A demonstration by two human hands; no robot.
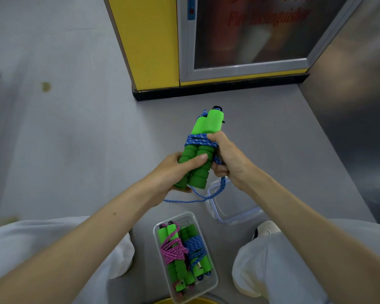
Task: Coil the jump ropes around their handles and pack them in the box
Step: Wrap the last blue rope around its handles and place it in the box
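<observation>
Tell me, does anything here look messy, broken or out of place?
Nothing looks broken or spilled. The one loose thing is the tail of the blue rope, trailing from the green handles down to the floor by the empty clear lid: that rope is only partly coiled. Two coiled ropes lie in the box.

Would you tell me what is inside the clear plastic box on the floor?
The clear plastic box holds two coiled green-handled ropes: pink rope and blue rope. Anything beneath them is hidden.

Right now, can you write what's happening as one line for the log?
step: coiling blue rope | left hand: holds green handles | right hand: wraps rope | box: two ropes packed | lid: off
</observation>
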